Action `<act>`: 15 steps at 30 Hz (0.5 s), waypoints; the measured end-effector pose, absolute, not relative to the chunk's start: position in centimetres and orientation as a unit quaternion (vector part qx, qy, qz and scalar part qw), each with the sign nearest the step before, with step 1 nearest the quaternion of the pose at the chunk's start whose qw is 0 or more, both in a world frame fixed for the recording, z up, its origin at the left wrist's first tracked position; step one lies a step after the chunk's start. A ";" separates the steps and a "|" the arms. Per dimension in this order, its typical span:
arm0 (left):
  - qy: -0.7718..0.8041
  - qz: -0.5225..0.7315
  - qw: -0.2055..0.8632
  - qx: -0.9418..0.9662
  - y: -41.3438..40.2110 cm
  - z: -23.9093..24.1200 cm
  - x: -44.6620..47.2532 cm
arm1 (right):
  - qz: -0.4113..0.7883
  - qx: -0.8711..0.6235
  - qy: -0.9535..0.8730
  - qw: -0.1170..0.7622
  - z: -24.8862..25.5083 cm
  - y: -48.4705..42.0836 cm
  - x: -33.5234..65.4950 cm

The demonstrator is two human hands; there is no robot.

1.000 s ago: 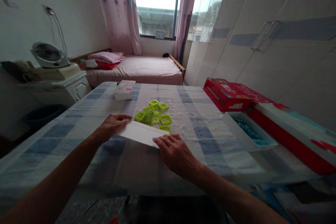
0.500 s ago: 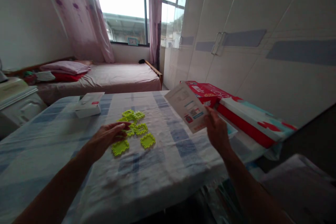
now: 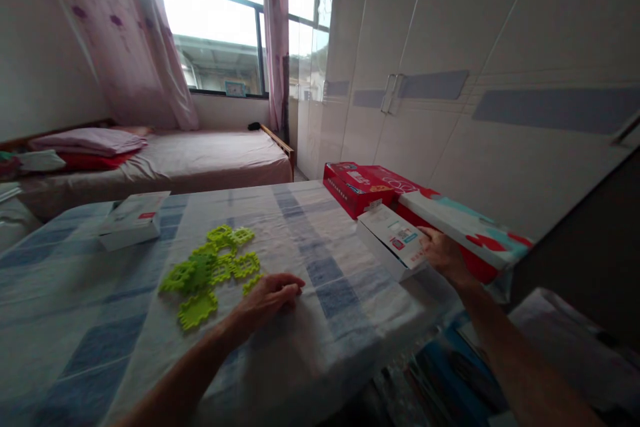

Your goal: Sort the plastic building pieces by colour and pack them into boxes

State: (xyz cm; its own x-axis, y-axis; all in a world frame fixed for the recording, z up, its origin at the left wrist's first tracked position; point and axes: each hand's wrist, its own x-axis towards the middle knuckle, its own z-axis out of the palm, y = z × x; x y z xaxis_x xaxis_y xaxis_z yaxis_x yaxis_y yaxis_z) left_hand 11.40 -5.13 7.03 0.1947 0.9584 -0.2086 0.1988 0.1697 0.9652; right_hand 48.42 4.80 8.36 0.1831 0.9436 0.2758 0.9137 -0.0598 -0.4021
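My right hand [image 3: 443, 255] holds a printed white sheet [image 3: 395, 233] and lays it over the white tray box [image 3: 383, 257] at the table's right edge. My left hand [image 3: 270, 295] rests on the checked tablecloth [image 3: 325, 293], fingers loosely curled and holding nothing, just right of several lime-green puzzle pieces [image 3: 210, 270] scattered in the middle of the table.
A red box [image 3: 360, 187] and a long red-and-white box lid [image 3: 460, 220] lie along the right side by the wardrobe doors [image 3: 450, 100]. A small white box [image 3: 133, 219] sits far left. A bed [image 3: 165, 160] stands behind the table under the window.
My right hand carried the sheet from the table front over to the white tray at the right. My left hand let go of it and settled beside the green pieces. The view turned right.
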 end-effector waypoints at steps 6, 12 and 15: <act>0.529 0.353 0.544 0.548 -5.2 6.4 11.0 | -0.042 -0.735 -0.644 0.208 8.6 3.8 47.2; 0.526 0.345 0.532 0.567 -5.0 5.7 10.6 | 0.011 -0.703 -0.699 0.131 9.0 3.7 44.4; 0.517 0.344 0.532 0.576 -5.0 5.5 10.5 | 0.017 -0.696 -0.712 0.094 8.8 3.8 43.9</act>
State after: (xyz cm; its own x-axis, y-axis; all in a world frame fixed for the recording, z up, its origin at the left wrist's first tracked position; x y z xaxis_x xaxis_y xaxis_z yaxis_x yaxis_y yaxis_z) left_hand 10.46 -5.03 5.46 0.2292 0.9612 -0.1536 0.2290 0.1002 0.9682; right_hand 43.87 3.78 8.77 -0.0133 0.9938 0.1099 0.9875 0.0303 -0.1545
